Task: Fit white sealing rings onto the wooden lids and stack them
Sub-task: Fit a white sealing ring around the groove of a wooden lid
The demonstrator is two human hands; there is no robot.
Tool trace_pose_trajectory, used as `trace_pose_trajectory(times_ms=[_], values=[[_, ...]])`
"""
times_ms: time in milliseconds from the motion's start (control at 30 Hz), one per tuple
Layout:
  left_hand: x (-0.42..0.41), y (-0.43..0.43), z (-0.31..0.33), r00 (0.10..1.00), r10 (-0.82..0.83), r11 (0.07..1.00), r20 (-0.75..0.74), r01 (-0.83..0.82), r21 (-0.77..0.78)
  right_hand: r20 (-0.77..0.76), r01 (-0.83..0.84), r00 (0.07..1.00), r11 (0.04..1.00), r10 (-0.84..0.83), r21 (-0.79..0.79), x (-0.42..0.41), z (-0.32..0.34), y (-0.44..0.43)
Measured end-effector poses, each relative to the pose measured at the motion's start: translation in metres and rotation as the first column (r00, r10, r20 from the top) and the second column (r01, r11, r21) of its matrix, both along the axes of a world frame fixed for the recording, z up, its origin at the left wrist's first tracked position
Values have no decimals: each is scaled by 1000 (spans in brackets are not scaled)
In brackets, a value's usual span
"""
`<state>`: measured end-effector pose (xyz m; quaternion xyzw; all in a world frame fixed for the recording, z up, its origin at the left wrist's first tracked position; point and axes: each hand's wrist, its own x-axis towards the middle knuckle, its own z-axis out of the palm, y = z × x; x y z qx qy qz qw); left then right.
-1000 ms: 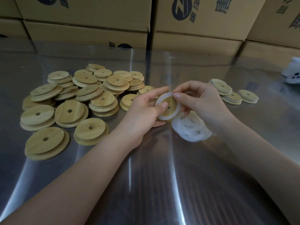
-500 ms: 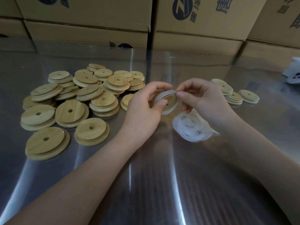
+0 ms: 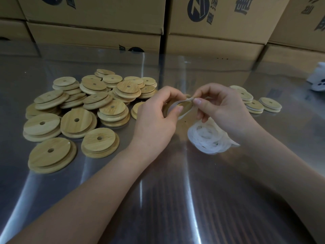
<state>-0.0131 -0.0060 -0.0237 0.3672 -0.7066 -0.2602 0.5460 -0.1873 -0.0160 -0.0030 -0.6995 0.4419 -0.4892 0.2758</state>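
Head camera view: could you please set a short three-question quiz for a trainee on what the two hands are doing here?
1. True or false: the left hand holds a wooden lid.
2. The pile of loose rings lies: A) in the left hand; B) on the table by the right hand; C) on top of the held lid.
3. Which hand pinches the sealing ring?
Key: 1 true; 2 B; 3 right.

packing workshop: stacked printed cardboard cartons behind steel worktable, bulk wooden lids.
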Motion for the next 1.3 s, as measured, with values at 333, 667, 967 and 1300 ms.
trace_pose_trajectory(times_ms=[333,667,967,1300], values=[[1,-2,-2,999,19,995,37,-15,-99,-58,27,998,998,-30,-59,-3,1,1],[3,-1,-2,999,36,995,7,-36,-95,-84,72,993,994,-79,-80,-2,1,3],[1,-3,-1,986,20,996,-166,-6,86,15,53,999,998,-52,-35,2,1,5],[0,-2,2,916,48,928,-398,106,356,47,29,998,999,-30,16,0,4,6]])
